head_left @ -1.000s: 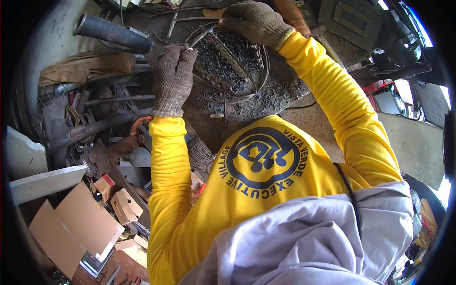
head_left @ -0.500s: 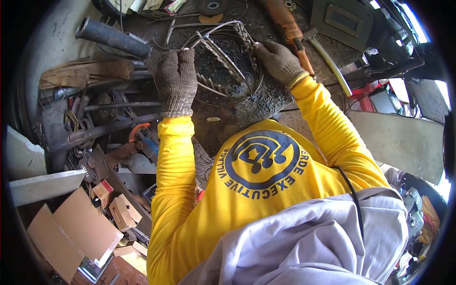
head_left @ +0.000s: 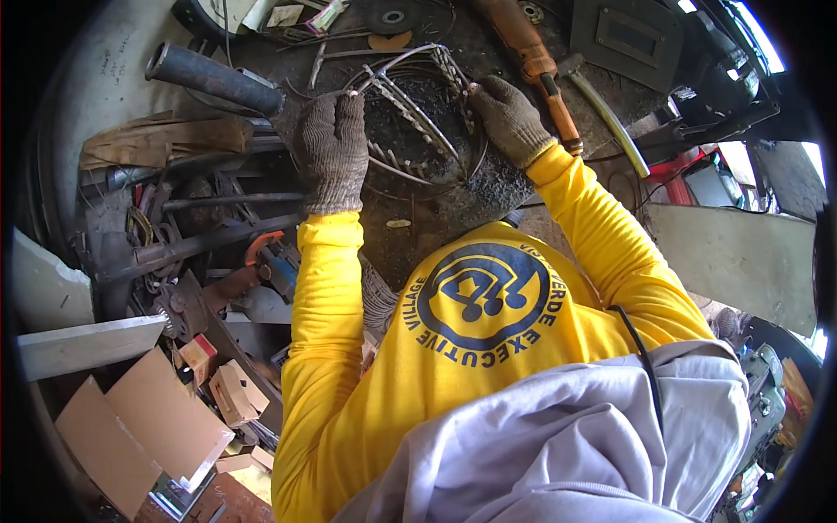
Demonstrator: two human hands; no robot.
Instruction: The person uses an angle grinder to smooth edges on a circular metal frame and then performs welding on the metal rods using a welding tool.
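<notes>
A bent metal rod frame (head_left: 434, 132) with rows of short prongs lies between my hands over the dark, grit-strewn workbench (head_left: 501, 193). My left hand (head_left: 333, 144), in a brown knit glove with a bare fingertip showing, is closed on the frame's left side. On the far right side my right hand (head_left: 510, 118), gloved alike, pinches the frame's edge between thumb and fingers. The gloves hide the exact points of contact. Just right of my right hand lies an orange power tool (head_left: 534, 59). A hammer with a yellowish handle (head_left: 617, 129) rests beyond it.
A dark pipe (head_left: 214, 80) juts in at upper left, above metal bars (head_left: 200, 244) and scrap. An abrasive disc (head_left: 392, 17) and a welding mask (head_left: 629, 39) lie at the far side. Cardboard pieces (head_left: 153, 418) fill the lower left; a pale panel (head_left: 732, 248) stands right.
The surroundings have shifted slightly right and down in the picture. Both hands keep their grip on the rod frame, which has moved only a little.
</notes>
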